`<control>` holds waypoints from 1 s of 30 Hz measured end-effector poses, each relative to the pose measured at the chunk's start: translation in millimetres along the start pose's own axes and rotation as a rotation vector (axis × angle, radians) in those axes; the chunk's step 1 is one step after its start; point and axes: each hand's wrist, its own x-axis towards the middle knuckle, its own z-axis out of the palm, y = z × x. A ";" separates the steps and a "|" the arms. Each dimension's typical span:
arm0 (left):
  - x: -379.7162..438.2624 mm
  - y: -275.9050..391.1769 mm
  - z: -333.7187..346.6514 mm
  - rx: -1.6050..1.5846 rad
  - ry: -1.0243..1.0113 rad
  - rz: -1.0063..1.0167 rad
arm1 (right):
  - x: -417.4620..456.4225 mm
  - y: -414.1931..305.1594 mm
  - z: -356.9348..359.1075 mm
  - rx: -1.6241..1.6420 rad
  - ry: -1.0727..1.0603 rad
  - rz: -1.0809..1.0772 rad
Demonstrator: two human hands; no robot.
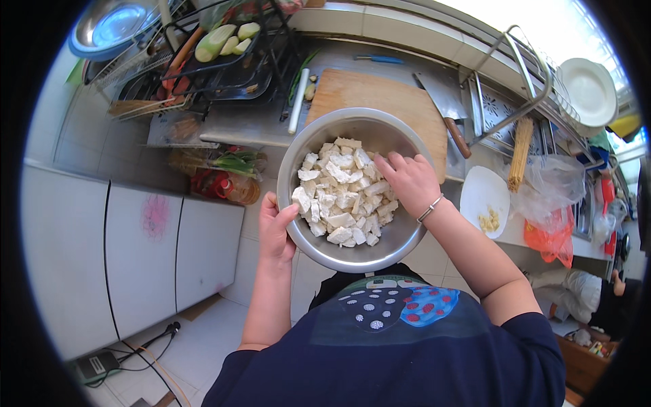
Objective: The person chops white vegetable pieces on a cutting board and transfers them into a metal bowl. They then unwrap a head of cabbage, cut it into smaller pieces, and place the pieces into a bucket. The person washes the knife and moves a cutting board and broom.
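Observation:
A stainless steel bowl (402,241) full of white, roughly cut chunks of food (343,191) is in front of my body, overlapping the near edge of a wooden cutting board (376,91). My left hand (277,226) grips the bowl's left rim, its thumb on top. Inside the right side of the bowl is my right hand (411,180), a bracelet at its wrist. Its fingers point down at the chunks; their tips are partly hidden, so I cannot tell whether they pinch a piece. To the board's right lies a wooden-handled cleaver (442,99).
A white plate (480,188) holds small chopped pale-yellow bits. Beside it are a bundle of thin tan sticks (521,152) and a red plastic bag (549,236). A black rack (229,79) with cut green vegetables (216,43) stands left, near a white rod (299,102).

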 end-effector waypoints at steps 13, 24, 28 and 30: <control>-64.8 -50.3 110.5 0.134 -0.116 -0.042 | -140.6 74.8 -44.6 0.081 0.182 0.130; -147.5 -135.2 198.8 0.103 -0.249 -0.214 | -286.4 136.6 -88.5 -0.129 0.145 0.233; -159.2 -170.5 236.1 0.152 -0.332 -0.309 | -340.9 164.3 -90.9 -0.158 0.030 0.283; -152.8 -183.8 262.0 0.195 -0.354 -0.358 | -362.5 184.3 -94.7 -0.143 -0.031 0.339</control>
